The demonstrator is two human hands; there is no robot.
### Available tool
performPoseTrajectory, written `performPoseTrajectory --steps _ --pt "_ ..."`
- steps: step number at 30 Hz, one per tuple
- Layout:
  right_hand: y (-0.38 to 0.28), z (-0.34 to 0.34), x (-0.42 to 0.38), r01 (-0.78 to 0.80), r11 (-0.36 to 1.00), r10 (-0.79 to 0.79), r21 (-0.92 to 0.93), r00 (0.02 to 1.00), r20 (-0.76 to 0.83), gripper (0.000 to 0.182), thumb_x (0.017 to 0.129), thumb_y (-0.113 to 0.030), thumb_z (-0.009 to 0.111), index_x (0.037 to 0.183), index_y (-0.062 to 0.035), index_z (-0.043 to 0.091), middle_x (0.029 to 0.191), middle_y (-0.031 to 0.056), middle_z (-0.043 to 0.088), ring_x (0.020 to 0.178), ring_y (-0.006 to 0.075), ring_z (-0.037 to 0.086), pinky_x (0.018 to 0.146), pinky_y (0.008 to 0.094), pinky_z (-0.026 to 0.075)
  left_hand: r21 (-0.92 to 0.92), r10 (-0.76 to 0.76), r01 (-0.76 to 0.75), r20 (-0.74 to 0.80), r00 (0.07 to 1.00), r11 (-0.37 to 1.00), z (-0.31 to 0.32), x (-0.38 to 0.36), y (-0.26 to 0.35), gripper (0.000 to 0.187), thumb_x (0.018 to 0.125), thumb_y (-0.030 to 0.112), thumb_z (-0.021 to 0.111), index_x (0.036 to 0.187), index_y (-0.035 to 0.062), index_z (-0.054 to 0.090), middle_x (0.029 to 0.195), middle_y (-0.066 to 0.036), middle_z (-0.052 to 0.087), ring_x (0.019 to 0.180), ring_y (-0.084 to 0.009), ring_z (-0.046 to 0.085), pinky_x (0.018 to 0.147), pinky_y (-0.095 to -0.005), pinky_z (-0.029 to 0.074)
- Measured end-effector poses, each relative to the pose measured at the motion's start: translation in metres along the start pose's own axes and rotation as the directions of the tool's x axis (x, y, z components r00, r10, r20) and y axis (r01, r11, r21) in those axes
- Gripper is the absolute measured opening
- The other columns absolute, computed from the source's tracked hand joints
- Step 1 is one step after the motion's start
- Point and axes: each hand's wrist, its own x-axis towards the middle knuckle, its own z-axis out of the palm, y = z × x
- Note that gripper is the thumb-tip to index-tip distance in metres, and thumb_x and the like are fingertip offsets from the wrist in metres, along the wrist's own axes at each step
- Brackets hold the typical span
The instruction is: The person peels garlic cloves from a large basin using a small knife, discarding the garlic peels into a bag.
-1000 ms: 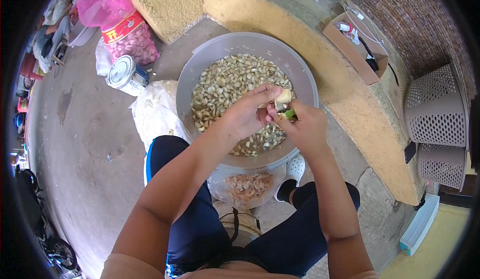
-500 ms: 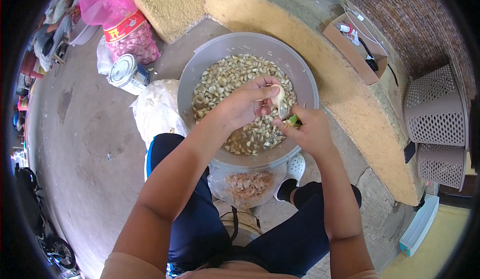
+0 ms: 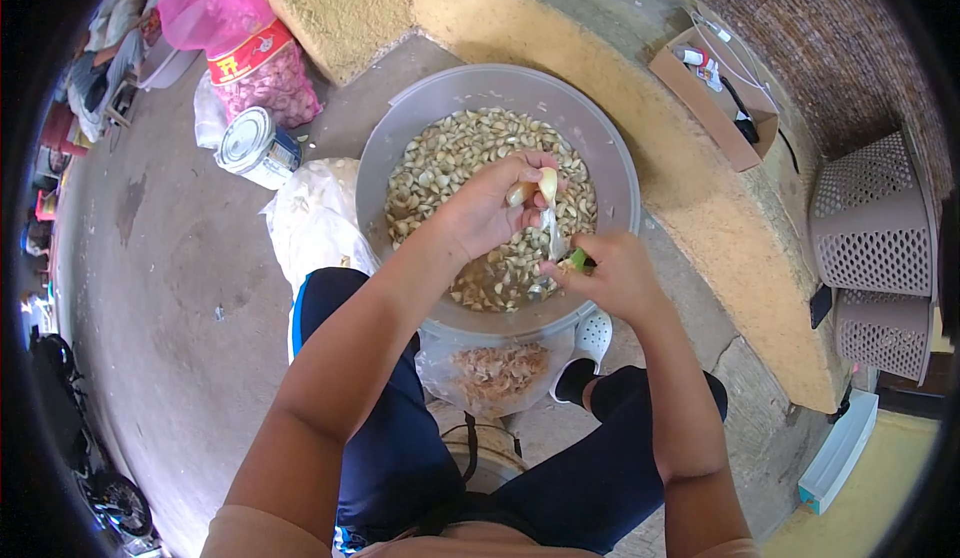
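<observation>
Over a large grey tub, my left hand is closed on a pale garlic clove at its fingertips; a second, browner clove sits between its fingers. My right hand grips a small knife by its green handle. The knife's blade points up toward the pale clove, close to or touching it. Below both hands, many garlic cloves lie in cloudy water in the tub.
A clear bag of brown peelings is against the tub's near side. White sack, paint can and pink mesh bag stand left. A yellow ledge with a cardboard box borders the right, near perforated baskets.
The clove in my left fingers has turned more upright, and the browner clove now shows. My right hand and the knife have moved slightly down and left.
</observation>
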Motion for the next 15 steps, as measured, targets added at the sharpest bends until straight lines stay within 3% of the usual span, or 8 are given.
performPoseTrajectory --steps 2,5,8,11,15 --pt "0.006 0.001 -0.002 -0.072 0.994 0.075 0.084 0.997 -0.031 0.045 0.068 -0.044 0.065 0.061 -0.0029 0.050 0.050 0.0120 0.049 0.048 0.0271 0.052 0.049 0.0347 0.042 -0.005 -0.008 0.009 0.044 0.999 1.000 -0.002 0.000 0.001 0.021 0.077 0.020 0.050 0.096 0.0103 0.050 0.085 -0.002 0.058 0.066 -0.0075 0.052 0.054 -0.0205 0.042" --pt "0.005 0.001 -0.002 -0.190 0.914 0.237 0.358 0.967 -0.091 0.039 0.067 -0.037 0.070 0.072 -0.0015 0.054 0.055 0.0076 0.052 0.051 0.0173 0.051 0.051 0.0294 0.041 -0.008 0.002 -0.002 0.017 1.000 1.000 0.002 0.000 -0.002 0.019 0.077 0.019 0.049 0.094 0.0104 0.050 0.085 -0.003 0.058 0.068 -0.0091 0.052 0.055 -0.0203 0.042" --pt "0.002 0.006 0.000 -0.107 0.773 0.314 0.625 0.921 -0.230 0.037 0.066 -0.028 0.073 0.084 -0.0015 0.057 0.065 0.0025 0.055 0.060 0.0087 0.049 0.054 0.0246 0.040 -0.020 0.012 -0.011 0.036 0.999 1.000 0.005 0.002 -0.011 0.018 0.077 0.017 0.049 0.093 0.0098 0.050 0.087 -0.005 0.058 0.069 -0.0109 0.053 0.056 -0.0209 0.043" --pt "-0.005 0.009 0.004 -0.086 0.755 0.334 0.650 0.904 -0.268 0.033 0.068 -0.021 0.072 0.090 -0.0009 0.059 0.072 0.0007 0.055 0.065 0.0059 0.048 0.057 0.0224 0.040 0.053 0.065 -0.062 -0.043 0.997 0.997 0.012 0.003 -0.016 0.017 0.078 0.014 0.048 0.095 0.0085 0.049 0.090 -0.008 0.057 0.069 -0.0118 0.053 0.057 -0.0223 0.044" --pt "-0.001 0.016 0.008 -0.122 0.729 0.405 0.673 0.869 -0.282 0.027 0.070 -0.016 0.070 0.089 0.0002 0.059 0.065 -0.0003 0.054 0.059 0.0047 0.047 0.052 0.0209 0.038 0.079 0.142 -0.143 0.018 0.990 0.987 0.015 0.004 -0.019 0.018 0.079 0.011 0.048 0.097 0.0061 0.047 0.093 -0.012 0.057 0.068 -0.0116 0.052 0.056 -0.0226 0.044"
